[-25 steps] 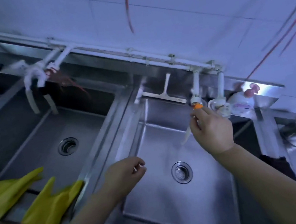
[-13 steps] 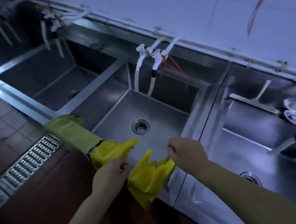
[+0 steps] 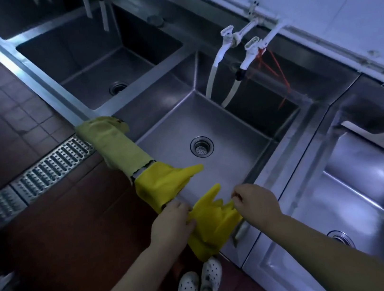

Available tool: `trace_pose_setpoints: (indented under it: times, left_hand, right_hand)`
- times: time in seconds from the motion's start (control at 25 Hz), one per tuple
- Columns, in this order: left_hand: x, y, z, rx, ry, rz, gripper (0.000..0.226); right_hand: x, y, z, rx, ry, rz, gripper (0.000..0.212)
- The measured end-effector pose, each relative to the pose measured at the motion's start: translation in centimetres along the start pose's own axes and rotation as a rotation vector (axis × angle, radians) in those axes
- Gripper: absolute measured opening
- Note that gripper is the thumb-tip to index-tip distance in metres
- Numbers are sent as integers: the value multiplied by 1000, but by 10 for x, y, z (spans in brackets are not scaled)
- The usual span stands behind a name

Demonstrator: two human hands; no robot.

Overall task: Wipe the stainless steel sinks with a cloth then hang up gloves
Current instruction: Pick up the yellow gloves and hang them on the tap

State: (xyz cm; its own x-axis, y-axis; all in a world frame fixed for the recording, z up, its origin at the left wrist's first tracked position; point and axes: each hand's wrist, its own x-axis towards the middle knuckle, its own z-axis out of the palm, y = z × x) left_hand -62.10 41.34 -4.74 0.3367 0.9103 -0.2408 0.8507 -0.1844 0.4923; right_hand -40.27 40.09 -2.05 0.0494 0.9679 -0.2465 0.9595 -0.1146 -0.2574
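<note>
Near glove (image 3: pixel 214 224) draped over front rim of middle sink (image 3: pixel 220 126), pinched by left hand (image 3: pixel 172 223) at palm, by right hand (image 3: pixel 256 201) at fingertips. Second glove (image 3: pixel 164 184) laid along same rim, beside it. Rubber judged light, floppy, slippery; cuff judged surest hold. Open room above basin

Three sinks sit side by side along the bench, the middle sink (image 3: pixel 208 128) between the left sink (image 3: pixel 98 59) and the right sink (image 3: pixel 358 195). Two gloves hang over the middle sink's front rim, the near glove (image 3: pixel 212 224) right of the far glove (image 3: pixel 159 185). The left hand (image 3: pixel 171 223) and right hand (image 3: pixel 256 201) flank the near glove. A floor drain grate (image 3: pixel 47 167) lies left of the gloves.
</note>
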Motion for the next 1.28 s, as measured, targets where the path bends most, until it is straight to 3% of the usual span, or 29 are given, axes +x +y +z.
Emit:
trace_pose_setpoints:
  times: [0.16, 0.32, 0.48, 0.6, 0.68, 0.8, 0.92, 1.0, 1.16, 1.28]
  left_hand:
    - [23, -2, -6, 45, 198, -165, 30]
    - [44, -15, -19, 199, 141, -236, 28]
    - [49, -14, -24, 370, 128, -90, 7]
    - [52, -4, -40, 366, 132, -215, 11]
    - [46, 7, -50, 323, 238, -146, 13]
    - [25, 31, -51, 301, 392, 115, 23]
    - [-1, 55, -24, 411, 198, 300, 15]
    - [-15, 63, 2, 443, 36, 369, 21]
    - [-27, 61, 33, 407, -72, 377, 35]
    - [-28, 56, 35, 349, -117, 260, 48]
  right_hand:
    - [18, 9, -1, 34, 1, -18, 19]
    - [30, 22, -4, 56, -8, -15, 17]
    - [39, 31, -5, 90, -17, -2, 16]
    - [43, 24, -9, 114, -28, -18, 17]
    - [45, 17, -13, 142, 8, -31, 17]
    - [42, 13, -21, 187, 74, -7, 18]
    - [28, 23, -23, 206, 96, 95, 17]
    - [13, 32, -21, 189, 103, 179, 18]
    - [-14, 41, -15, 183, 111, 249, 19]
    - [-33, 41, -9, 174, 108, 215, 19]
